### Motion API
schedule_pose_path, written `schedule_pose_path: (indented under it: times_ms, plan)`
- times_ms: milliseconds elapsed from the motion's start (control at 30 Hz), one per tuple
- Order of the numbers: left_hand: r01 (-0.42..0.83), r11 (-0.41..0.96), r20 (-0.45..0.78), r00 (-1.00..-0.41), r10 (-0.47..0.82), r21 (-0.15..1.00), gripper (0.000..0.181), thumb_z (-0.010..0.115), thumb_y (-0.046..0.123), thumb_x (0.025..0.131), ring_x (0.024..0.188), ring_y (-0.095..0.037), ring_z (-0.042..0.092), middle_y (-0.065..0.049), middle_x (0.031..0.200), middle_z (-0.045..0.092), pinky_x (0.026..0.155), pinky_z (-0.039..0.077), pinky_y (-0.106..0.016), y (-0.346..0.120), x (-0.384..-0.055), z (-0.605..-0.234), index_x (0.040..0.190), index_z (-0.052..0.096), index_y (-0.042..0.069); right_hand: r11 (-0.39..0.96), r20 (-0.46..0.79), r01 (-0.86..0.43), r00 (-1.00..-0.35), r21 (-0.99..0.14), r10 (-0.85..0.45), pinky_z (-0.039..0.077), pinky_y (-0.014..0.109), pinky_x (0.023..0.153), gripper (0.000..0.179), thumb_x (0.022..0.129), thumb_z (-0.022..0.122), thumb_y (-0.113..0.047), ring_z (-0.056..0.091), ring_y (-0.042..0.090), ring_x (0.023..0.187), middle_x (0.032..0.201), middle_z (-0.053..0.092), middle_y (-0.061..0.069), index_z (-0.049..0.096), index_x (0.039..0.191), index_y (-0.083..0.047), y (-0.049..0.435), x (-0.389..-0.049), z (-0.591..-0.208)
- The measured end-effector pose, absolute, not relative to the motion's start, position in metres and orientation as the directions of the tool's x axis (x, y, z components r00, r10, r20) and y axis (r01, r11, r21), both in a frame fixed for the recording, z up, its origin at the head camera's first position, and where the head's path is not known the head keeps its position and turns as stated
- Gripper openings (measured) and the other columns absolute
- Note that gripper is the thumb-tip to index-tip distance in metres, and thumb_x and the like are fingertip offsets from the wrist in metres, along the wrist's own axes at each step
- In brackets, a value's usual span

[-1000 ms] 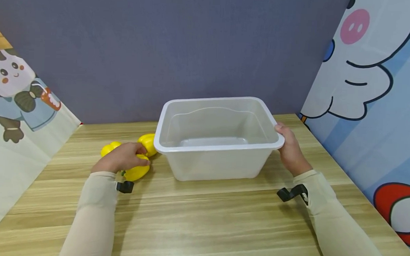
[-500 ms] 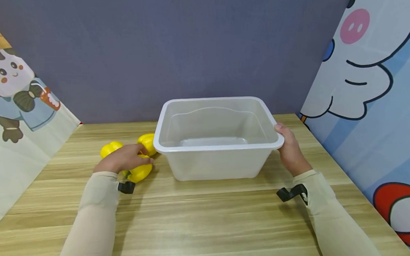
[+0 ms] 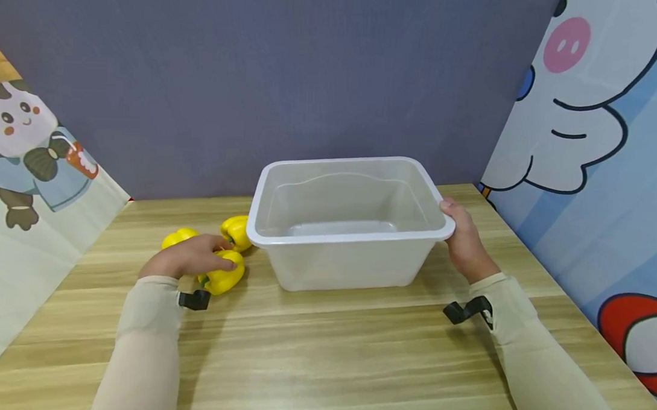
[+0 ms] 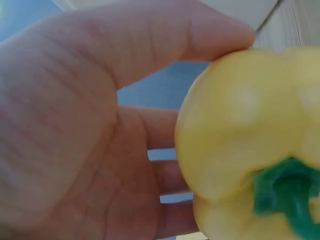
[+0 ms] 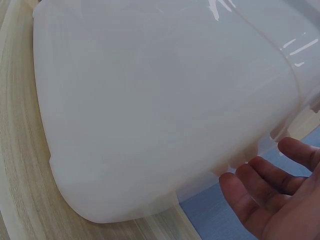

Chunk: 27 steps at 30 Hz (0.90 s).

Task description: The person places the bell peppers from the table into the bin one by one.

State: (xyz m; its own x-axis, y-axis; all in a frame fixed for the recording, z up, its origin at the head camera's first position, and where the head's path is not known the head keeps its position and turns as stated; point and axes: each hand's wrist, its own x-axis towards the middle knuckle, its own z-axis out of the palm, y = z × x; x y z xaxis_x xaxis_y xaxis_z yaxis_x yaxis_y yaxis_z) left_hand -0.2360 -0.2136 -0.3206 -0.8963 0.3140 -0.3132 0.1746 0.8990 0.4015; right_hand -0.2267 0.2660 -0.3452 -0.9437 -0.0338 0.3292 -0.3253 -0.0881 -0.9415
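Note:
My left hand [image 3: 193, 254] holds a yellow bell pepper [image 3: 225, 277] at the left of the bin, low over the table. In the left wrist view the thumb lies on top of the pepper [image 4: 245, 120] and the fingers reach behind it; its green stem [image 4: 287, 192] faces the camera. A second yellow bell pepper [image 3: 234, 230] sits just beyond the fingertips, beside the bin, and a third [image 3: 179, 235] is partly hidden behind the hand. With my right hand [image 3: 465, 240] I grip the right rim of the white plastic bin [image 3: 353, 266], thumb over the rim, fingers against the outer wall [image 5: 150, 115].
The bin's inside shows only its bare floor [image 3: 341, 227]. It stands on a wood-grain table [image 3: 323, 355] in front of a grey-blue back panel [image 3: 289, 83]. Cartoon-printed panels flank the table on the left [image 3: 37, 158] and right [image 3: 586, 141].
The held pepper has shifted slightly right and turned, so more of its stem shows. My left hand has since drawn back a little to the left; the right hand and bin have stayed put.

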Motion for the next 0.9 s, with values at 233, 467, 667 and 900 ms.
schedule_pose_path:
  times_ms: [233,467,667,900]
  plan:
    - [0.131,0.927,-0.32,-0.914,0.25,0.351,0.089,0.052,0.067,0.081,0.117,-0.043,0.044,-0.024,0.132,0.045,0.088,0.04,-0.057,-0.208,-0.234,-0.319,0.133,0.042,-0.005,-0.067,0.337,-0.333,-0.94,-0.94,-0.056,0.038,0.029,0.071,0.033,0.098,0.035,-0.03,0.05,0.014,0.078,0.089,0.056,0.003,0.052,0.104,-0.003,0.267,-0.226,-0.346]
    - [0.131,0.926,-0.327,-0.911,0.253,0.353,0.093,0.052,0.071,0.077,0.118,-0.041,0.044,-0.022,0.133,0.045,0.089,0.039,-0.057,-0.211,-0.232,-0.32,0.135,0.041,-0.001,-0.035,0.336,-0.334,-0.939,-0.942,-0.074,0.038,0.03,0.072,0.035,0.098,0.034,-0.029,0.049,0.016,0.08,0.091,0.055,0.006,0.052,0.106,0.0,0.268,-0.228,-0.346]
    - [0.179,0.887,-0.313,-0.89,0.33,0.426,0.088,0.067,0.058,0.075,0.121,-0.039,0.042,-0.022,0.135,0.043,0.093,0.037,-0.055,-0.217,-0.231,-0.319,0.137,0.04,0.003,-0.033,0.342,-0.34,-0.937,-0.94,-0.076,0.038,0.03,0.072,0.036,0.098,0.034,-0.029,0.049,0.016,0.081,0.092,0.055,0.006,0.052,0.107,0.001,0.268,-0.228,-0.346]
    - [0.193,0.877,-0.36,-0.857,0.369,0.44,0.086,0.071,0.05,0.074,0.122,-0.037,0.04,-0.02,0.138,0.041,0.095,0.035,-0.055,-0.218,-0.231,-0.319,0.14,0.038,0.006,-0.038,0.339,-0.338,-0.939,-0.941,-0.062,0.038,0.029,0.071,0.033,0.098,0.034,-0.029,0.05,0.014,0.079,0.09,0.056,0.004,0.053,0.104,-0.002,0.268,-0.227,-0.346]
